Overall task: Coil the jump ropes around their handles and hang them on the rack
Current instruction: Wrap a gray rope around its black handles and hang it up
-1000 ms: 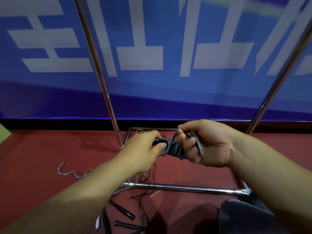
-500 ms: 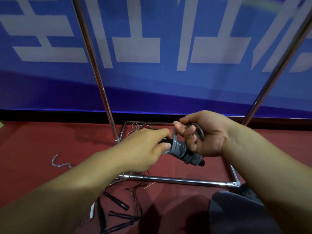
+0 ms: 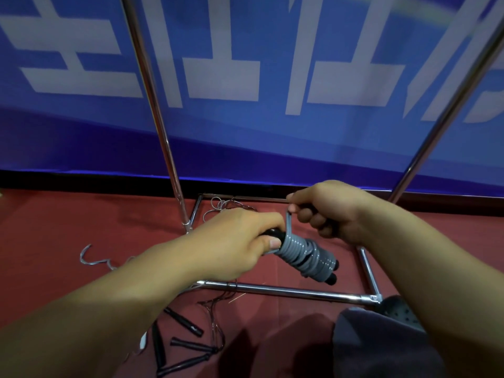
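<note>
Two hands holding a jump rope coiled around its handles, above the base of a metal rack.

The left hand (image 3: 234, 244) grips the black handles (image 3: 331, 271) at their upper end, fingers curled around them; the grey rope (image 3: 300, 255) is wound in close turns along the handles, which slant toward 4 o'clock. The right hand (image 3: 327, 211), at 1 o'clock from the coil, pinches a loop of the same rope between thumb and fingers, the loop rising from the top turn. Beneath both hands lies the rack (image 3: 286, 290), its base bars on the red floor (image 3: 54, 233) and its two poles rising toward 11 and 1 o'clock. At 7 o'clock, loose black handles (image 3: 185, 321) with thin cords lie on the floor. Behind stands a blue banner (image 3: 272, 132).
</note>
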A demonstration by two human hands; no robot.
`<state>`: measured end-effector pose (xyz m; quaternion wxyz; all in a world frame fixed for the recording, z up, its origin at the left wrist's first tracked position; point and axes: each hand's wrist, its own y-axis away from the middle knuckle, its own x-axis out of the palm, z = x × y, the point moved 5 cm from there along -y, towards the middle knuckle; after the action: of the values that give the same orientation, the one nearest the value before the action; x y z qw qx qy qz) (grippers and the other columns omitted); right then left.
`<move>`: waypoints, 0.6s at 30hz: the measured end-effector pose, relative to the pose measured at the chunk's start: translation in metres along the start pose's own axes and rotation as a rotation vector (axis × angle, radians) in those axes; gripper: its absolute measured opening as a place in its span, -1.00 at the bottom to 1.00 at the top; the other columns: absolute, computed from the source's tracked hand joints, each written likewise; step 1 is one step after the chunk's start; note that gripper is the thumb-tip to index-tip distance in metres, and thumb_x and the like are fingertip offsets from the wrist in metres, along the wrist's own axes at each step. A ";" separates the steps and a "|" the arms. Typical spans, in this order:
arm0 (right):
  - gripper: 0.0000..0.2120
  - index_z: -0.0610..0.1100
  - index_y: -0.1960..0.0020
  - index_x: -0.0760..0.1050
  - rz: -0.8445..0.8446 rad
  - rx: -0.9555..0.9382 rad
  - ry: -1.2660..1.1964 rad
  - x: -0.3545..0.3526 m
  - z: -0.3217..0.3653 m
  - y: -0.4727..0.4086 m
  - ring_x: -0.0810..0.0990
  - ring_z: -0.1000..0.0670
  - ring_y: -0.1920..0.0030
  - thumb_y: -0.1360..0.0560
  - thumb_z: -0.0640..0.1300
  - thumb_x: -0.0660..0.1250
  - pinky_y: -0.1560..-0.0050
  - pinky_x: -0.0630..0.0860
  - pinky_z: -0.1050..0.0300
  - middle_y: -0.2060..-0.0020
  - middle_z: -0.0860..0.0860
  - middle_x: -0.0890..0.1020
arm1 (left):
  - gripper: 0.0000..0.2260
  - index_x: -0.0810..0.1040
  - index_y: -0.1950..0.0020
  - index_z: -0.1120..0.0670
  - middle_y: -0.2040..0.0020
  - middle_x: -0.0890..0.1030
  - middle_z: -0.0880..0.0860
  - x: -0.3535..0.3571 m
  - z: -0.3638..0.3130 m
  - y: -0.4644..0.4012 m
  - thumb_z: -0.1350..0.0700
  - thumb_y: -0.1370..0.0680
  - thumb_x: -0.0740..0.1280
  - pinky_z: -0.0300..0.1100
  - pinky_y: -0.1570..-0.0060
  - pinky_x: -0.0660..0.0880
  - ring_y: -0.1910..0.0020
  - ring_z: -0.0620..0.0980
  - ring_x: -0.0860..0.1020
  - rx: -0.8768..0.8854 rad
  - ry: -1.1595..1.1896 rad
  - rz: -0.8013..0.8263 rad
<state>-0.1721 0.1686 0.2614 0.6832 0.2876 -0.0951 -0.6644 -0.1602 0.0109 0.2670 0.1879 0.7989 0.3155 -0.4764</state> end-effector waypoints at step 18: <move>-0.51 -0.23 0.12 0.66 0.322 -0.234 -0.026 -0.016 0.002 0.002 0.54 -0.07 0.27 -0.24 0.17 0.59 0.17 0.50 0.11 0.21 -0.19 0.59 | -0.82 0.50 -0.08 0.23 0.24 0.59 0.01 -0.006 -0.007 0.003 0.17 -0.54 0.25 -0.28 0.22 0.55 0.28 -0.14 0.59 0.059 1.082 -0.043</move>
<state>-0.1730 0.1831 0.2678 0.8082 0.1787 -0.0711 -0.5566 -0.1556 0.0106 0.2758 -0.0335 0.9284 0.3699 -0.0093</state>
